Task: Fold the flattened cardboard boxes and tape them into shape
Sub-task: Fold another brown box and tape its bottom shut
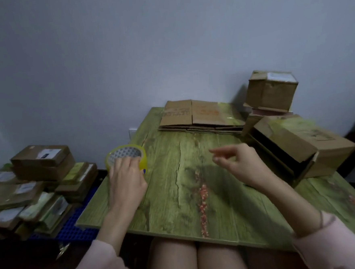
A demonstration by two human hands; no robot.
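Observation:
A yellow roll of tape (125, 153) lies flat near the table's left edge, and my left hand (125, 178) rests on its near side with the fingers curled over the rim. My right hand (235, 163) hovers over the middle of the table, fingers loosely apart and holding nothing. A stack of flattened cardboard boxes (198, 117) lies at the far edge of the green wood-grain table (176, 197). At the right, an assembled box (299, 144) lies on its side with its open end towards me.
A small taped box (271, 90) stands on other cardboard at the far right corner. Left of the table, several taped parcels (35, 182) are piled on a blue plastic mat (78, 231). A grey wall rises behind. My knees sit under the near table edge.

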